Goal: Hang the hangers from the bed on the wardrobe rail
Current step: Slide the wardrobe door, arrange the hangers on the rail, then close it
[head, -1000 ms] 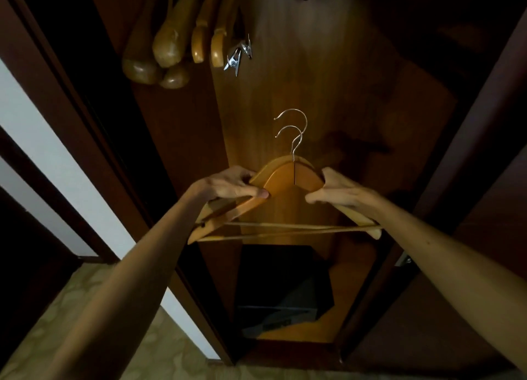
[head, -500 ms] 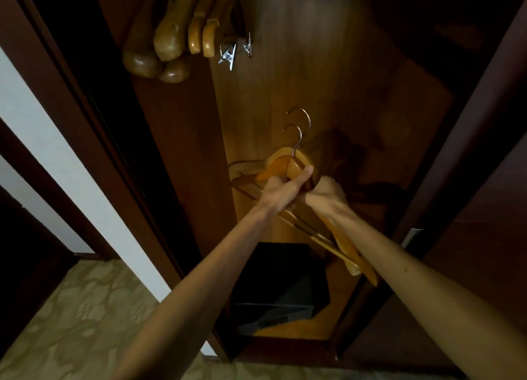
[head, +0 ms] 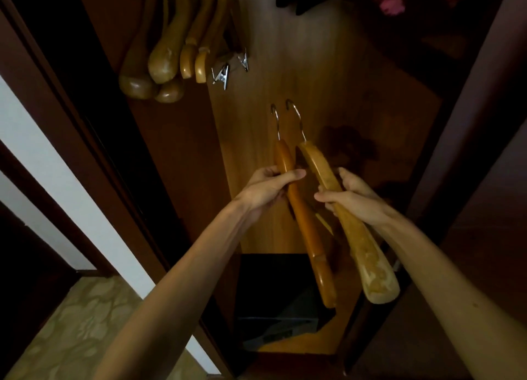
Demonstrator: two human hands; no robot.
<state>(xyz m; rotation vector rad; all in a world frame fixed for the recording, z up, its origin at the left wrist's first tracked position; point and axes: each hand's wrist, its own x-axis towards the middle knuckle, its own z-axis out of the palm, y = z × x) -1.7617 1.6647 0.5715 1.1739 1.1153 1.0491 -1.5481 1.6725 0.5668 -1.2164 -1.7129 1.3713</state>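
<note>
Darker hanger [head: 302,217]: smooth orange-brown wood, narrow arm, chrome hook [head: 275,120] on top; held edge-on inside the wardrobe opening, below the hung group.
Paler hanger [head: 356,237]: lighter wood w/ worn, blotchy finish, broad rounded shoulder end; own metal hook [head: 296,117]; just right of the darker one, apart from it at the necks.
Left hand [head: 269,188]: grasps darker hanger near its neck, thumb across the front.
Right hand [head: 353,200]: grasps paler hanger's arm, fingers wrapped round.
Hung hangers [head: 165,54]: approx. five, glossy wood, bulbous ends, upper left; rail itself not visible.
Clips [head: 228,71]: two metal, beside hung group.
Back panel [head: 328,80]: wood-grain veneer.
Black box [head: 273,294]: on wardrobe floor, under the held hangers.
Carpet [head: 71,331]: beige, floral pattern, lower left.
</note>
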